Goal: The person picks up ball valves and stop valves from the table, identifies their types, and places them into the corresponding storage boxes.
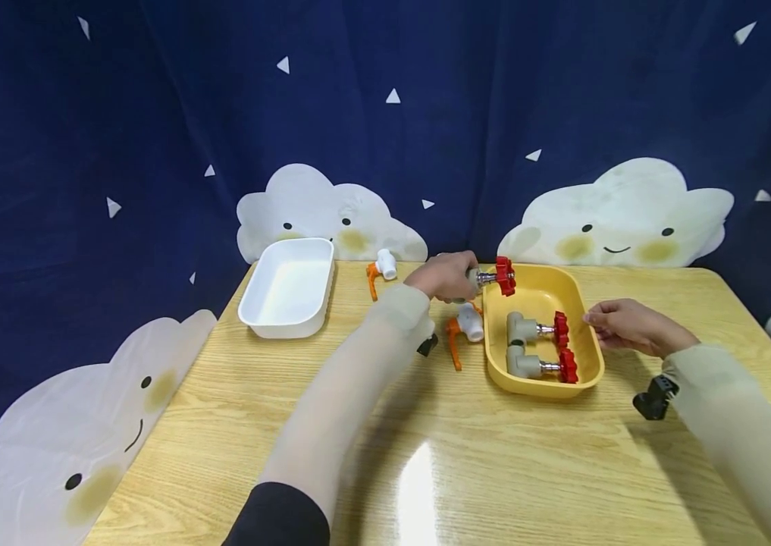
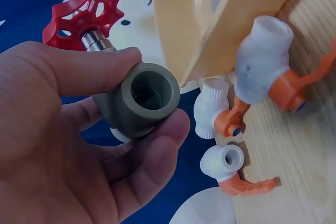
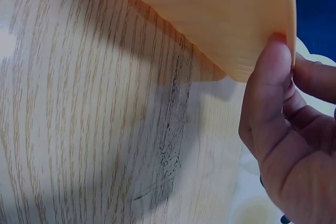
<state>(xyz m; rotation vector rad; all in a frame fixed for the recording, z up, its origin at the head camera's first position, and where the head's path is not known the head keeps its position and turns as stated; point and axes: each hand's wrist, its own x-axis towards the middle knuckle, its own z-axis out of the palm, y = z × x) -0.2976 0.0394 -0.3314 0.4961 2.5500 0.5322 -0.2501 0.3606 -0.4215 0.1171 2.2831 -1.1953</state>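
Two hands are engaged: the left hand (image 1: pixel 449 277) grips the grey body of a red-wheeled valve (image 2: pixel 122 104); the right hand (image 1: pixel 631 324) pinches the rim of the yellow tray (image 1: pixel 542 388). The left wrist view exposes the gripped valve's open bore, hidden in the head view, which places that valve right of centre, at the tray's upper-left edge. Two similar valves (image 1: pixel 527 331) lie inside the tray. Three white valves (image 2: pixel 264 59) with orange handles occupy the left wrist view's right half; the head view alone includes the white tray (image 1: pixel 293 287), left of centre.
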